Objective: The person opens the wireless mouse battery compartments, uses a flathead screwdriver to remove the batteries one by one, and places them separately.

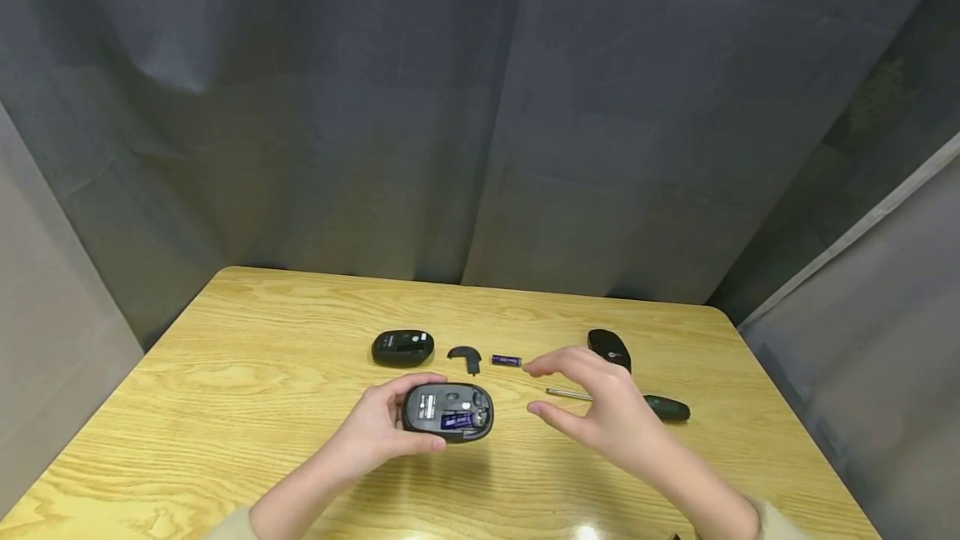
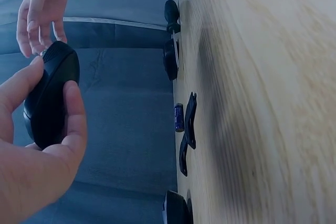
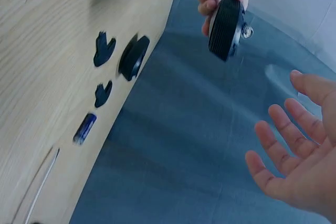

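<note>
My left hand [image 1: 375,423] holds a black computer mouse [image 1: 431,398] above the table, gripping it by its sides between thumb and fingers. Its underside faces up with the battery compartment uncovered, and a dark blue battery [image 1: 457,421] shows there. A shiny metal end [image 3: 247,30] pokes out at the mouse's edge in the right wrist view. To the right of the mouse is my right hand [image 1: 611,407], thumb and fingers spread apart with nothing between them. Another blue battery [image 1: 506,361] lies on the table beyond, beside a black battery cover [image 1: 467,355].
A second mouse [image 1: 402,347] lies underside up at the back left. At right are another black mouse [image 1: 609,348] and a screwdriver [image 1: 666,408], partly behind my right hand. A second black cover [image 2: 191,120] shows in the wrist views. Grey curtains [image 1: 360,107] hang behind the table.
</note>
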`<act>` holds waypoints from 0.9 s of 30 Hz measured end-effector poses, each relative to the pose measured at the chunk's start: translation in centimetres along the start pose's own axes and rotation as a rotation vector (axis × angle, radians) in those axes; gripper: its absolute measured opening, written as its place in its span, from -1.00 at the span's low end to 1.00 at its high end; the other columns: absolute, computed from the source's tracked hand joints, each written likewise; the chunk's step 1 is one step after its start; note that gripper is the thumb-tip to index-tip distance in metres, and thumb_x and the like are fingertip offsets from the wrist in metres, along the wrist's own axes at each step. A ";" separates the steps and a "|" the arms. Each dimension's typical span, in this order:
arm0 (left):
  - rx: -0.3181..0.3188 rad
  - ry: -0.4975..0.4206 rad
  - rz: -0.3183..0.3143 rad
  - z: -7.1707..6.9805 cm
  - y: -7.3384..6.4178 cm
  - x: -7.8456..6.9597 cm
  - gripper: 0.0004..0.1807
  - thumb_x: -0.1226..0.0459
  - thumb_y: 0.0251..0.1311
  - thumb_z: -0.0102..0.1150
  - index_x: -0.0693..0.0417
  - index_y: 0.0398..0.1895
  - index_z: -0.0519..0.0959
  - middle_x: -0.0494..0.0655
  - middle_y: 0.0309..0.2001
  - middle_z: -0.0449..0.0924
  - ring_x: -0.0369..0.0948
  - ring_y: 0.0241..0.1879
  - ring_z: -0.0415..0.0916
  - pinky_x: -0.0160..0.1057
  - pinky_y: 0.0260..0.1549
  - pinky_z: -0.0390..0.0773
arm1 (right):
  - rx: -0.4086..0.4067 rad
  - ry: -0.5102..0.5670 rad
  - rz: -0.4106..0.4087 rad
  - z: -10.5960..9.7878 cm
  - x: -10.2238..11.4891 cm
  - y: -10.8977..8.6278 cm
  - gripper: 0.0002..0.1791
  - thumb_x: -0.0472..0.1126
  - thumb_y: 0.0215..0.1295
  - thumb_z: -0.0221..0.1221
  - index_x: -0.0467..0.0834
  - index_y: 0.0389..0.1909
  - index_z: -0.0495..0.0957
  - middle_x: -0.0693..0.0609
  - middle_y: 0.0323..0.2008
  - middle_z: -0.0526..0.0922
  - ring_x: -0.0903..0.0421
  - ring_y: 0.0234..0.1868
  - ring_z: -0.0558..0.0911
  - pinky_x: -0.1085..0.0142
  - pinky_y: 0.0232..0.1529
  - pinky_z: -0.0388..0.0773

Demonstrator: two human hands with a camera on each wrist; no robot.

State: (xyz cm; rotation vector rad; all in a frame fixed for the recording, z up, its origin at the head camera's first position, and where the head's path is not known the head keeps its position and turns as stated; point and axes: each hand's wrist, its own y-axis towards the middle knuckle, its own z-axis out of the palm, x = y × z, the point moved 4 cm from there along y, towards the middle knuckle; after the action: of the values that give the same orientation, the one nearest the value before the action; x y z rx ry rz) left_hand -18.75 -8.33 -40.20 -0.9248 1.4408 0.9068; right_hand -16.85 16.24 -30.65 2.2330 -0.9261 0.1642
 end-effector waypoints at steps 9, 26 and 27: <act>0.015 0.015 0.006 0.2 0.1 0.0 -0.20 0.35 -0.25 0.52 0.10 0.21 0.41 0.15 0.11 0.49 -0.07 -0.01 0.53 -0.35 -0.07 0.58 | 0.047 0.063 -0.042 2.5 0.7 0.4 -0.58 -0.16 -0.04 0.43 0.04 -0.10 0.58 0.22 -0.17 0.64 0.25 -0.13 0.59 0.35 -0.17 0.61; 0.041 -0.003 0.012 0.6 0.0 0.4 -0.20 0.37 -0.20 0.50 0.15 0.22 0.38 0.20 0.11 0.48 -0.09 -0.03 0.55 -0.32 -0.12 0.62 | 0.097 0.126 0.017 6.5 0.4 -0.6 -0.74 -0.14 0.04 0.39 0.02 -0.21 0.62 0.22 -0.17 0.59 0.24 -0.14 0.58 0.32 -0.13 0.62; 0.041 -0.003 0.012 0.6 0.0 0.4 -0.21 0.37 -0.20 0.49 0.16 0.22 0.38 0.20 0.11 0.48 -0.09 -0.03 0.55 -0.32 -0.11 0.62 | 0.093 0.123 0.013 6.5 0.4 -0.6 -0.75 -0.14 0.04 0.39 0.02 -0.23 0.63 0.22 -0.17 0.59 0.24 -0.15 0.58 0.31 -0.13 0.62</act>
State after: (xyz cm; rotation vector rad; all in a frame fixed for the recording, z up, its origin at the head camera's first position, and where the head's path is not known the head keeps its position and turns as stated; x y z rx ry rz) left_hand -18.54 -7.78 -40.61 -0.8845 1.4589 0.8844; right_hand -17.10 12.07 -35.73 2.2739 -0.8818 0.3532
